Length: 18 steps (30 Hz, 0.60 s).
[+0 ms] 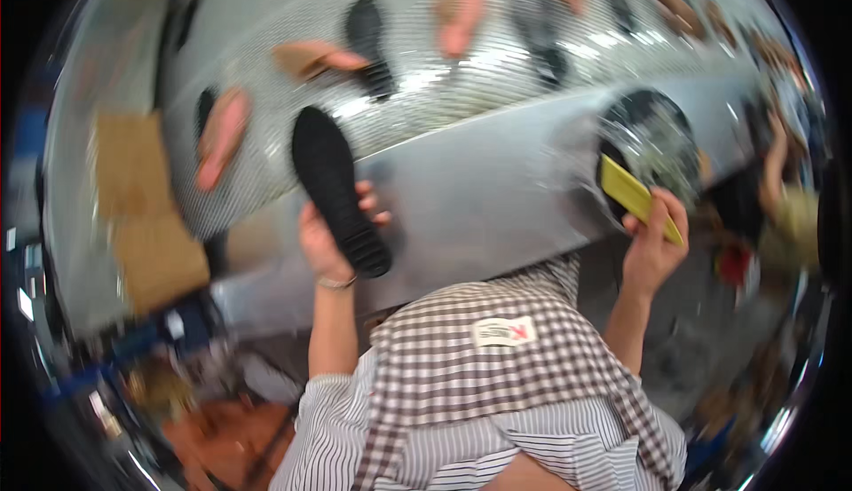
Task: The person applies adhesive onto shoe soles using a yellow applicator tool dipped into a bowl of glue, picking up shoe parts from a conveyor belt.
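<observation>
My left hand (pixel 319 244) is closed around the heel half of a black shoe sole (pixel 327 172), holding it above the metal ledge with its toe end pointing away from me. In my right hand (pixel 652 247) is a flat yellow tool (pixel 632 191), pinched near its close end. The kind of tool is not clear. Its far end reaches to the dark opening of a round container (pixel 682 141) wrapped in clear plastic. What is inside that container is hard to make out.
Beyond the metal ledge (pixel 470 180), a ridged surface (pixel 426 105) carries several black and pink soles, including a pink sole (pixel 222 141) at left. Brown cardboard pieces (pixel 133 167) lie at far left. Another person's arm (pixel 776 163) shows at far right.
</observation>
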Available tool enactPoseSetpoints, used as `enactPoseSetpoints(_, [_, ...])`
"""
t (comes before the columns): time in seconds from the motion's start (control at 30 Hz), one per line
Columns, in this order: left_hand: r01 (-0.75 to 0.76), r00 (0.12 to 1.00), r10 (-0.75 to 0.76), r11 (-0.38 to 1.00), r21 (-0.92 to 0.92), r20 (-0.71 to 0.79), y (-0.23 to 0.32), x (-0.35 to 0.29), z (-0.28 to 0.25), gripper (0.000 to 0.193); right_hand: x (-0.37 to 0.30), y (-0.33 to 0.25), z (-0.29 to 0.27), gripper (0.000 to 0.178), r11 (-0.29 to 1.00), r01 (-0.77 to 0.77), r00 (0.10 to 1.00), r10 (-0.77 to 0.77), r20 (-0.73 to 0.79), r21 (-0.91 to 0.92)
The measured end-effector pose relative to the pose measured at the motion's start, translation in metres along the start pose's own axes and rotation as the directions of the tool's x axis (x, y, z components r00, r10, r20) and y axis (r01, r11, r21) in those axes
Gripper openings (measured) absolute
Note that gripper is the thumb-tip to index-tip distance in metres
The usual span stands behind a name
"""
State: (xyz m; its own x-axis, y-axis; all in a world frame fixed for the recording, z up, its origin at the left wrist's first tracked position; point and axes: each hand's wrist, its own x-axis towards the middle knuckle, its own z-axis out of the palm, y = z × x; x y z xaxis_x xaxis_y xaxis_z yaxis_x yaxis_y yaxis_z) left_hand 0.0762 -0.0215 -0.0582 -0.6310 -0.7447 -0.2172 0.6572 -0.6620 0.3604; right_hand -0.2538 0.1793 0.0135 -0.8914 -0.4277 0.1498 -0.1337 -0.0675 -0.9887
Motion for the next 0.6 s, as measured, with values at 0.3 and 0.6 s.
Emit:
enactPoseSetpoints(0.3, [0.287, 0.949, -0.298, 0.951, 0.116, 0.098, -0.091, 0.070, 0.076, 0.058, 0.033, 0.024, -0.086, 0.010, 0.942, 0.011, 1.000, -0.003, 0.023, -0.337])
enactPoseSetpoints(0.6, [0.342, 0.937, -0.350, 0.923, 0.179, 0.013, -0.108, 0.076, 0.102, 0.059, 0.043, 0.034, -0.079, 0.014, 0.927, 0.020, 0.996, 0.013, 0.084, -0.374])
